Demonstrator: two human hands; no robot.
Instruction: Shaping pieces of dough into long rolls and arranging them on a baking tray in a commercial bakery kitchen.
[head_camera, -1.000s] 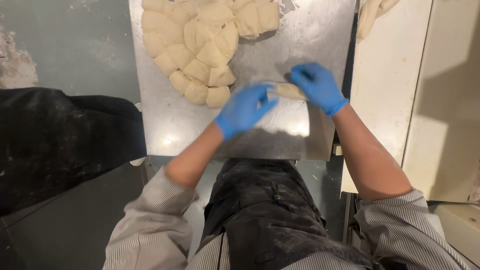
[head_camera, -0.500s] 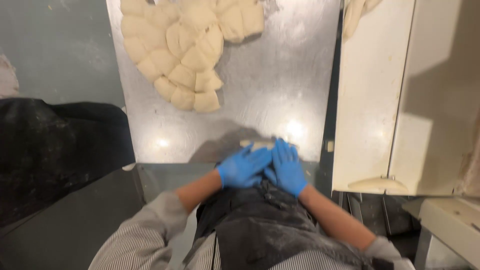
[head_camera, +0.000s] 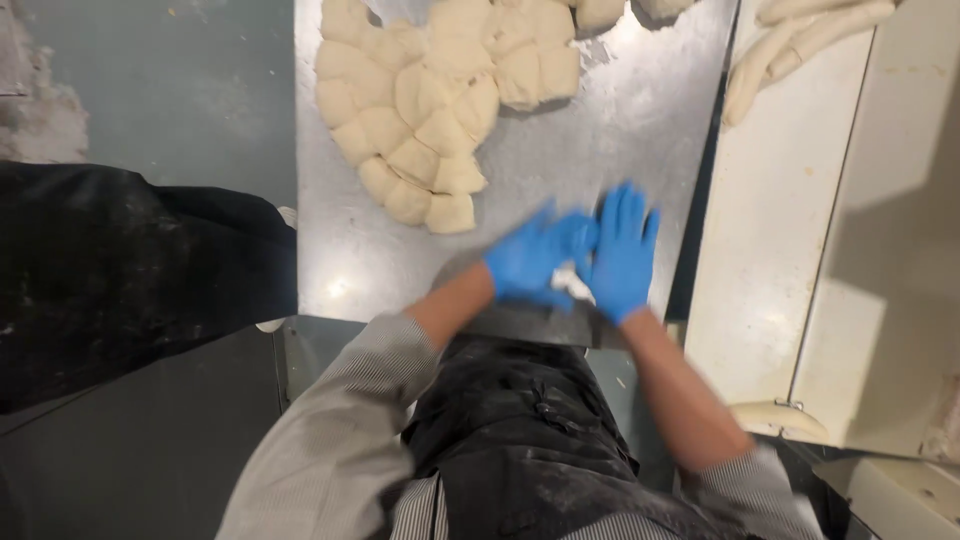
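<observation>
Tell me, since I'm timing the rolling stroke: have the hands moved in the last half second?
Yes: left hand and right hand slid from the steel table's near edge toward the cluster of dough portions.

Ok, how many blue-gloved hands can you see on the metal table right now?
2. The left hand and the right hand lie side by side near the front edge of the metal table, pressing on a small dough piece mostly hidden beneath them.

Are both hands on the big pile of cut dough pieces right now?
No, both gloved hands work one small dough piece, apart from the pile.
</observation>
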